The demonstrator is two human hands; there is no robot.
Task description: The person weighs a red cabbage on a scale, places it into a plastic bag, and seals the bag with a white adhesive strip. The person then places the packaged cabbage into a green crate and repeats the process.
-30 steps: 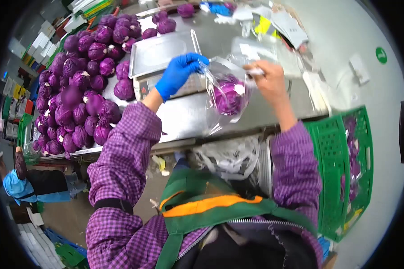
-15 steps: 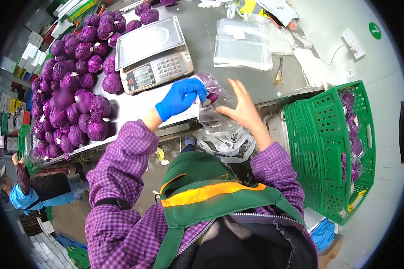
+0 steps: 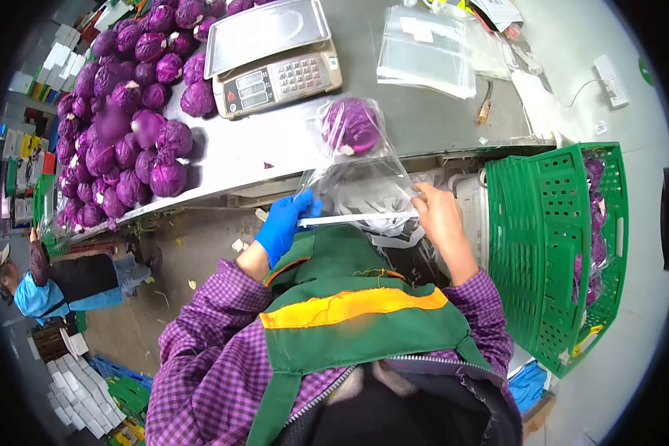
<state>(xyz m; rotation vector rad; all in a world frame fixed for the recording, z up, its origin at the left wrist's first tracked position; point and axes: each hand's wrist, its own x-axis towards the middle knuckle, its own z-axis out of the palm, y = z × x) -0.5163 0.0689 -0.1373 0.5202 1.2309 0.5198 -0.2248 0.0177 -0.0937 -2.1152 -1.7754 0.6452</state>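
A red cabbage [image 3: 351, 126] rests at the table's front edge inside a clear plastic bag [image 3: 364, 178]. The bag's open end stretches toward me over the edge, with a white strip [image 3: 360, 219] running straight across it. My left hand [image 3: 281, 224], in a blue glove, is closed on the left end of that edge. Bare, my right hand [image 3: 440, 219] pinches the right end, level with the left. Between the two hands the plastic is pulled taut. Part of the left fingers is hidden behind the glove.
Many loose red cabbages [image 3: 130, 145] cover the table's left side, beside a scale [image 3: 275, 74]. Flat clear bags [image 3: 427, 56] and a knife [image 3: 485, 104] lie right of it. Green crates [image 3: 531, 253] holding bagged cabbages stand at right. Another person [image 3: 59, 286] stands far left.
The cabbage, held near my gloved hand before, now sits in the bag on the table edge. Both hands have moved down toward me and now stretch the bag's end; the right hand's fingers have closed.
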